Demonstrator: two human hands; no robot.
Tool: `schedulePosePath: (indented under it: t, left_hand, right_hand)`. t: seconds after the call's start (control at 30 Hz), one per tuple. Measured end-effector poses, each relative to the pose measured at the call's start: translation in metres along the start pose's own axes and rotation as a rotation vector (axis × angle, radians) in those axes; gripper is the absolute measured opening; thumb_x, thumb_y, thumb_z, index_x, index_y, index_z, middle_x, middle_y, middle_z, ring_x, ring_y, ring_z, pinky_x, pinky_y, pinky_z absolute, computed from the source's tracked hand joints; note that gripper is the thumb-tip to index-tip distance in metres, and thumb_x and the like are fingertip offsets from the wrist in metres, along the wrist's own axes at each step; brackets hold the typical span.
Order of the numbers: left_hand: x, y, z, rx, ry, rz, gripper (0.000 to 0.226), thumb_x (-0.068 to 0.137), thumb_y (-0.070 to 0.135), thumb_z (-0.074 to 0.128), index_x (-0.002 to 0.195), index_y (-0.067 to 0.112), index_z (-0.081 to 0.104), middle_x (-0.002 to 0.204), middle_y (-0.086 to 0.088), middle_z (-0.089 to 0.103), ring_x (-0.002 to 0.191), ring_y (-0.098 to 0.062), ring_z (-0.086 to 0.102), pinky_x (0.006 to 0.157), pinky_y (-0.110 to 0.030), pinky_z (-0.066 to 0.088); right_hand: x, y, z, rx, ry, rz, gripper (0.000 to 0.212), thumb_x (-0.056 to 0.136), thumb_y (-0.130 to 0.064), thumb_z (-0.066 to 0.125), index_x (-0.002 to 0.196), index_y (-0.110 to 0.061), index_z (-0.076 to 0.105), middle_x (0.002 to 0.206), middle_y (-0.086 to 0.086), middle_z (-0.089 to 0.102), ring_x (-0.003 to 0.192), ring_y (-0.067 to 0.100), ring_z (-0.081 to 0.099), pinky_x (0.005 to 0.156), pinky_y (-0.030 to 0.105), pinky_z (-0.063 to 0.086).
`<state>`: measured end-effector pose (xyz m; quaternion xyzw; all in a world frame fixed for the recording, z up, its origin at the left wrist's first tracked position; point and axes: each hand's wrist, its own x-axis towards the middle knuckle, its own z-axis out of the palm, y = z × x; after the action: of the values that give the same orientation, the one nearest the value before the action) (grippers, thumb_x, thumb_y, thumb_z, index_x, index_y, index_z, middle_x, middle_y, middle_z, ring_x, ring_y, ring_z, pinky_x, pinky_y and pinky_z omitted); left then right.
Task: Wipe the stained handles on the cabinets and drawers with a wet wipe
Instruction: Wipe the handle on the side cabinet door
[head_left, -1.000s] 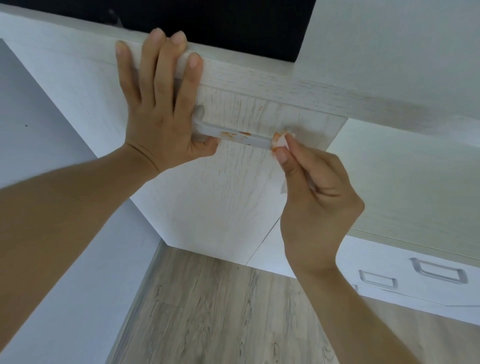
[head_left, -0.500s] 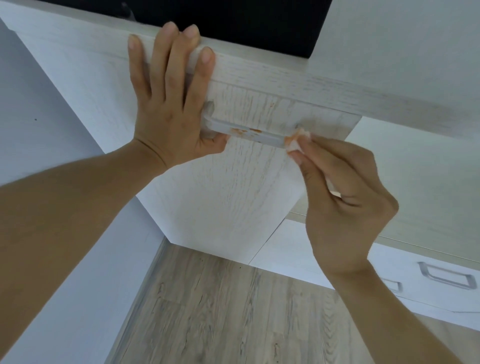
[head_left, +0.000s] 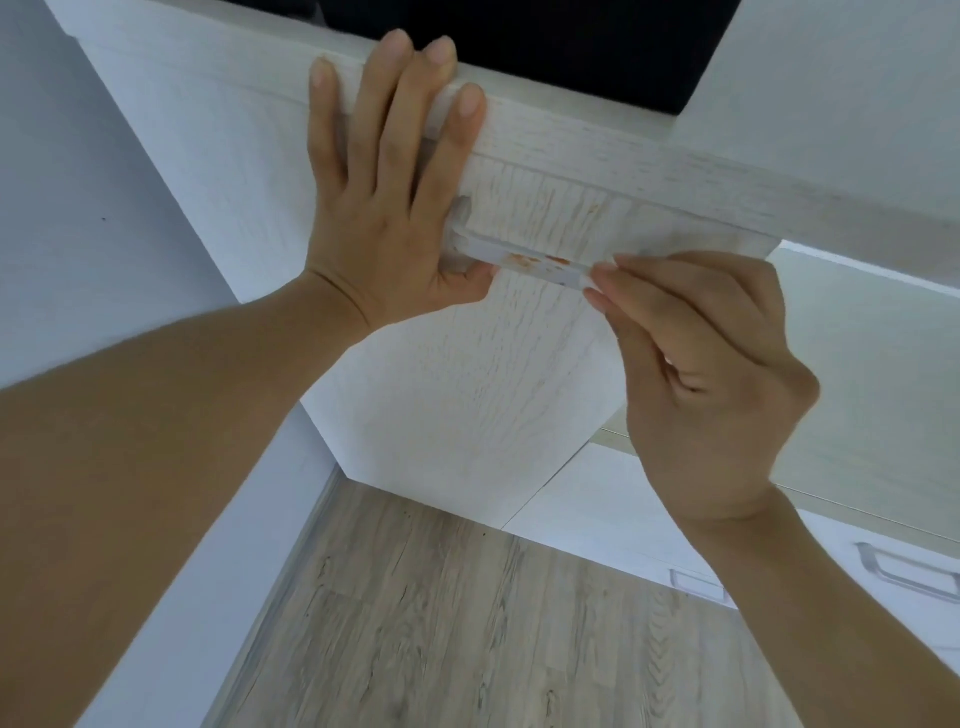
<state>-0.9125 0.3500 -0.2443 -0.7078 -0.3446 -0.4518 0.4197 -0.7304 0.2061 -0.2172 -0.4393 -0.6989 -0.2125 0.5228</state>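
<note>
A pale drawer front (head_left: 498, 374) carries a bar handle (head_left: 535, 266) with orange stains near its middle. My left hand (head_left: 384, 208) lies flat on the drawer front, its fingers straight and reaching over the top edge, its thumb under the handle's left end. My right hand (head_left: 717, 384) pinches a wet wipe (head_left: 592, 279) round the handle's right end, just right of the stains. The fingers hide most of the wipe.
A white wall (head_left: 78, 208) stands close on the left. Lower right are white drawers with metal handles (head_left: 904, 574). A wood-grain floor (head_left: 467, 623) lies below. A dark opening (head_left: 571, 52) sits above the drawer.
My right hand has slid the wipe a little left along the handle, closer to the orange stains. My left hand stays pressed in place.
</note>
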Motion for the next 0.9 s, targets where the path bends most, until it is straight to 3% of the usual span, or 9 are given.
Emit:
schedulePosePath:
  t: [0.23, 0.37, 0.47, 0.57, 0.73, 0.9]
  left_hand:
    - [0.001, 0.001, 0.000, -0.027, 0.007, -0.010, 0.083, 0.081, 0.063, 0.055, 0.133, 0.007, 0.022, 0.135, -0.019, 0.027, 0.126, -0.040, 0.030, 0.105, -0.060, 0.019]
    - [0.002, 0.001, 0.001, -0.043, 0.015, -0.016, 0.082, 0.081, 0.063, 0.053, 0.133, 0.008, 0.023, 0.135, -0.020, 0.027, 0.126, -0.040, 0.030, 0.106, -0.059, 0.018]
    - [0.002, 0.002, 0.001, -0.048, 0.020, -0.020, 0.082, 0.081, 0.063, 0.053, 0.134, 0.008, 0.021, 0.135, -0.019, 0.027, 0.126, -0.040, 0.031, 0.106, -0.059, 0.019]
    - [0.003, 0.002, 0.001, -0.058, 0.036, -0.020, 0.079, 0.082, 0.063, 0.052, 0.131, 0.007, 0.026, 0.134, -0.020, 0.028, 0.125, -0.040, 0.032, 0.105, -0.059, 0.020]
    - [0.002, 0.002, 0.001, -0.052, 0.047, -0.019, 0.085, 0.082, 0.066, 0.050, 0.135, 0.008, 0.017, 0.134, -0.018, 0.028, 0.125, -0.039, 0.032, 0.105, -0.059, 0.021]
    - [0.003, 0.003, 0.001, -0.049, 0.053, -0.024, 0.079, 0.083, 0.064, 0.050, 0.133, 0.008, 0.022, 0.134, -0.018, 0.029, 0.124, -0.038, 0.033, 0.103, -0.059, 0.023]
  right_hand:
    - [0.003, -0.008, -0.010, 0.061, 0.027, 0.089, 0.015, 0.087, -0.001, 0.069, 0.102, -0.002, 0.066, 0.091, 0.001, 0.062, 0.078, 0.023, 0.063, 0.075, 0.020, 0.048]
    - [0.011, -0.009, -0.004, 0.016, -0.056, 0.014, 0.008, 0.090, -0.003, 0.066, 0.095, -0.002, 0.072, 0.086, 0.004, 0.068, 0.074, 0.028, 0.062, 0.069, 0.031, 0.050]
    - [0.009, -0.009, -0.003, -0.086, -0.072, -0.049, 0.010, 0.092, -0.010, 0.066, 0.089, -0.007, 0.075, 0.082, 0.004, 0.071, 0.072, 0.027, 0.060, 0.065, 0.041, 0.042]
    - [0.005, -0.010, -0.005, -0.143, -0.064, -0.042, 0.010, 0.093, -0.015, 0.066, 0.089, -0.013, 0.075, 0.083, -0.001, 0.070, 0.077, 0.021, 0.057, 0.071, 0.040, 0.034]
    - [0.007, -0.009, 0.001, -0.159, -0.079, 0.041, 0.013, 0.094, -0.018, 0.064, 0.095, -0.010, 0.074, 0.086, 0.015, 0.063, 0.075, 0.029, 0.057, 0.072, 0.033, 0.029]
    - [0.004, -0.001, -0.005, -0.236, -0.162, -0.045, 0.021, 0.096, -0.019, 0.061, 0.103, -0.002, 0.071, 0.088, 0.023, 0.061, 0.082, 0.028, 0.048, 0.068, 0.039, 0.036]
